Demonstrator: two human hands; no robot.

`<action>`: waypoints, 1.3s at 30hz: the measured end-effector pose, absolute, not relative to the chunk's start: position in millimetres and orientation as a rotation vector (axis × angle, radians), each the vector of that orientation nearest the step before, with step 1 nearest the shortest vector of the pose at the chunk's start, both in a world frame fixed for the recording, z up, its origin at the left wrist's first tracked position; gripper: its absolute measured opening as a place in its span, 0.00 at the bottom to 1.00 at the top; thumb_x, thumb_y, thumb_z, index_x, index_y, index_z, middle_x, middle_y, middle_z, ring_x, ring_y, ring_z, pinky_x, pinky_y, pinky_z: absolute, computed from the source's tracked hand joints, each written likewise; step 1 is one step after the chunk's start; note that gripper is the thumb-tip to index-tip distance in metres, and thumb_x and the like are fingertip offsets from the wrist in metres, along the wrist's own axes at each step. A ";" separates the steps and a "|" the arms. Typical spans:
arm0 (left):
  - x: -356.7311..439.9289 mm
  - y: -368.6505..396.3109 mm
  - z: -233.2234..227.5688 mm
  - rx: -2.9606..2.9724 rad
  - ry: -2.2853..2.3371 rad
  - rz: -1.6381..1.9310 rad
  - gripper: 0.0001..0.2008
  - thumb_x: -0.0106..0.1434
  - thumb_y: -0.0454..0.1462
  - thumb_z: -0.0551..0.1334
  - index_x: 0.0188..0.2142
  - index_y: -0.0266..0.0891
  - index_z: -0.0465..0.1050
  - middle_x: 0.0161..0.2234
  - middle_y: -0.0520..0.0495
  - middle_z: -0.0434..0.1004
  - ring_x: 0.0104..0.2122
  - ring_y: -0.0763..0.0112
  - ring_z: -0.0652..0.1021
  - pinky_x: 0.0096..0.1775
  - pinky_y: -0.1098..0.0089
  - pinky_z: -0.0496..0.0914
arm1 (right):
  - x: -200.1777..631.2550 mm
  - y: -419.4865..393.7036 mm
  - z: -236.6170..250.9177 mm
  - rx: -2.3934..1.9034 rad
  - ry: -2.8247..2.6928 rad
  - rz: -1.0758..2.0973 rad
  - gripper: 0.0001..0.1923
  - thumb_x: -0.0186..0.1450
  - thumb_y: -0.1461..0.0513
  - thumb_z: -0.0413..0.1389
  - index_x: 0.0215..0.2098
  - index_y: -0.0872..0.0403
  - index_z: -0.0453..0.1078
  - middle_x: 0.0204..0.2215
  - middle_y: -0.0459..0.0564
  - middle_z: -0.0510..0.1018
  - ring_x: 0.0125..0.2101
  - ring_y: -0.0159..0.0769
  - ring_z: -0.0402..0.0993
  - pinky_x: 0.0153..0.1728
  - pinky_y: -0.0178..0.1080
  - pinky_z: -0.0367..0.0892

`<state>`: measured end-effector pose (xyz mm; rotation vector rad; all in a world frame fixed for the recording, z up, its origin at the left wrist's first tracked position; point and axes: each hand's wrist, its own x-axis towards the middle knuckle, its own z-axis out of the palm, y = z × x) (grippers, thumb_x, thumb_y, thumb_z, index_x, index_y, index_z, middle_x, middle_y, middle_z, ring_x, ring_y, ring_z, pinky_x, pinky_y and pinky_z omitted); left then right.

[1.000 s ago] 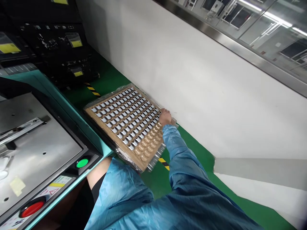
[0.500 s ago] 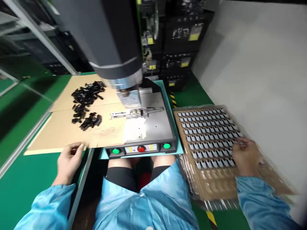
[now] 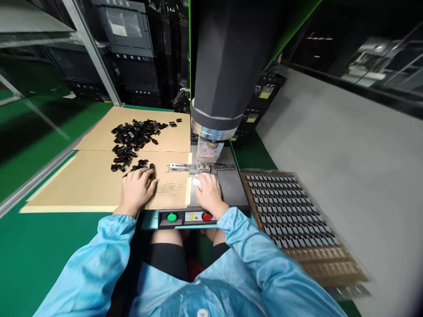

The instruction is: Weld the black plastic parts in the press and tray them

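My left hand (image 3: pixel 137 190) is over the near end of a heap of small black plastic parts (image 3: pixel 134 134) on the cardboard. Its fingers are curled, and one black plastic part (image 3: pixel 152 168) shows at the fingertips, between forefinger and thumb. My right hand (image 3: pixel 210 193) is above the machine's metal bed, closed on a small white plastic part (image 3: pixel 197 183). Just beyond those fingers lies a metal fixture (image 3: pixel 203 167) with a narrow arm to each side. The machine's metal press head (image 3: pixel 209 150) hangs over the fixture.
A brown tray (image 3: pixel 317 253) with rows of grey-white parts stands at the right. The machine's front panel has a green button (image 3: pixel 172 217) and a red button (image 3: pixel 206 216). Cardboard (image 3: pixel 76 185) covers the bench at left. Dark crates (image 3: pixel 128 31) are stacked behind.
My right hand has come from the tray to the machine bed with a white plastic part. My left hand has moved from the cardboard's front edge up to the black parts. The view has swung left.
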<state>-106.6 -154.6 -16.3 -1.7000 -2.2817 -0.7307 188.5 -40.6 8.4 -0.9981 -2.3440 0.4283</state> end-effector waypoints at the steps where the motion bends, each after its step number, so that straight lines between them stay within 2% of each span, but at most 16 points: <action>1: -98.9 -152.6 -17.6 -1.733 -2.252 -0.753 0.23 0.74 0.50 0.60 0.62 0.44 0.74 0.62 0.36 0.75 0.60 0.40 0.71 0.57 0.45 0.63 | 186.9 -37.1 4.9 -1.076 -2.313 0.388 0.21 0.68 0.65 0.58 0.59 0.49 0.75 0.58 0.58 0.77 0.58 0.56 0.68 0.62 0.59 0.65; 4: -69.7 -145.4 -19.4 -1.940 -2.121 -0.821 0.22 0.75 0.50 0.59 0.62 0.45 0.74 0.62 0.38 0.76 0.59 0.43 0.72 0.57 0.46 0.64 | 198.1 -26.4 -5.3 -1.200 -2.258 0.319 0.22 0.66 0.67 0.57 0.58 0.50 0.76 0.55 0.58 0.77 0.56 0.56 0.68 0.62 0.57 0.65; 9: -21.7 -108.0 -16.9 -2.364 -1.855 -0.853 0.20 0.78 0.44 0.56 0.64 0.45 0.73 0.63 0.42 0.77 0.58 0.49 0.74 0.56 0.47 0.65 | 215.4 -22.1 -13.9 -1.170 -2.306 0.329 0.21 0.68 0.67 0.57 0.58 0.51 0.77 0.55 0.57 0.77 0.55 0.52 0.68 0.60 0.52 0.67; 14: -0.3 -74.7 -24.1 -2.459 -1.835 -0.806 0.17 0.76 0.40 0.57 0.58 0.45 0.80 0.55 0.39 0.82 0.53 0.48 0.75 0.51 0.47 0.67 | 212.6 -25.6 -15.3 -1.111 -2.385 0.317 0.24 0.70 0.66 0.57 0.62 0.46 0.77 0.56 0.54 0.77 0.56 0.52 0.67 0.61 0.53 0.67; 21: -2.7 -76.2 -28.4 -2.423 -1.846 -0.757 0.16 0.78 0.42 0.55 0.52 0.45 0.81 0.47 0.39 0.82 0.49 0.50 0.76 0.50 0.50 0.67 | 214.9 -27.5 -15.1 -1.073 -2.337 0.347 0.23 0.72 0.64 0.57 0.63 0.44 0.77 0.56 0.54 0.76 0.57 0.52 0.67 0.61 0.54 0.67; 29: -5.1 -90.2 -18.2 -2.336 -1.925 -0.927 0.15 0.78 0.47 0.58 0.48 0.44 0.81 0.46 0.43 0.84 0.47 0.54 0.78 0.51 0.55 0.69 | 215.3 -22.2 -11.8 -1.038 -2.259 0.485 0.21 0.73 0.58 0.62 0.64 0.45 0.77 0.57 0.53 0.78 0.55 0.51 0.69 0.61 0.52 0.68; 35: -4.7 -91.2 -18.8 -2.333 -1.950 -0.839 0.16 0.77 0.48 0.59 0.45 0.44 0.83 0.42 0.42 0.85 0.45 0.53 0.79 0.51 0.54 0.69 | 208.3 -18.8 -12.8 -1.060 -2.270 0.487 0.14 0.73 0.60 0.62 0.55 0.46 0.81 0.55 0.50 0.81 0.55 0.50 0.68 0.59 0.51 0.66; 39: -10.3 -90.9 -23.6 -2.326 -1.959 -0.930 0.17 0.77 0.49 0.60 0.45 0.44 0.83 0.43 0.43 0.86 0.45 0.53 0.80 0.53 0.54 0.70 | 209.1 -21.5 -10.2 -1.019 -2.320 0.462 0.19 0.72 0.61 0.63 0.61 0.46 0.78 0.57 0.50 0.80 0.57 0.49 0.68 0.59 0.51 0.65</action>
